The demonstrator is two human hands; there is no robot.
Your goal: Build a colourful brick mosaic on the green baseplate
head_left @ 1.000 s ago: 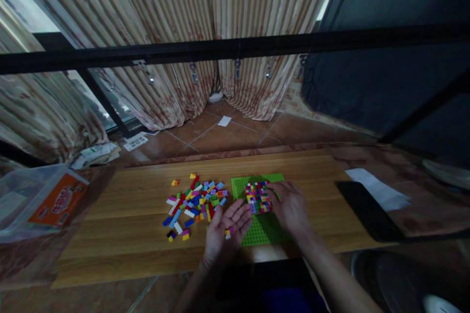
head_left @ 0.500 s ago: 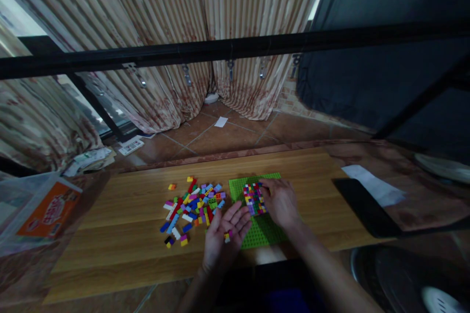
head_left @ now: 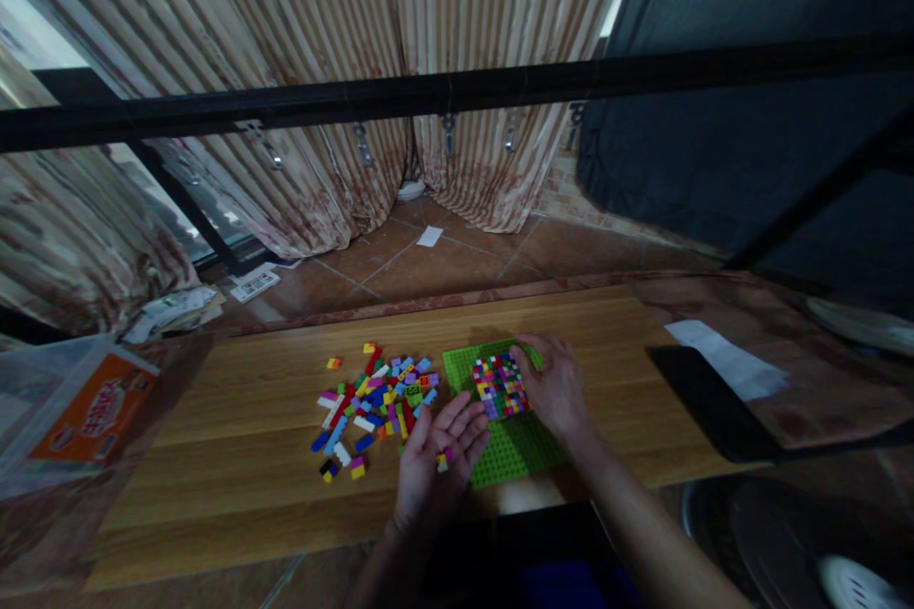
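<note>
My left hand (head_left: 444,457) is palm up with its fingers loosely extended, cupping a few small toy bricks (head_left: 443,460), pink, yellow and white among their colours. Its fingertips reach over the left side of the green studded baseplate (head_left: 504,457). On the baseplate sits a tightly packed multicoloured block of small bricks (head_left: 500,385). My right hand (head_left: 553,385) grips the baseplate at its far right edge, thumb beside the brick block; its fingertips are partly hidden. Left of my hands, many loose bricks (head_left: 378,400) are scattered in a pile on the wooden table (head_left: 235,457).
A black flat panel (head_left: 714,404) and a white paper sheet (head_left: 728,360) lie at the table's right end. To the left stands a clear plastic box (head_left: 86,409) with an orange label. Beyond the table are a black rail (head_left: 457,95) and striped curtains (head_left: 314,29).
My right hand has shifted slightly right, away from the brick block to the baseplate's edge. The baseplate has turned a little. My left hand stays in place with its bricks.
</note>
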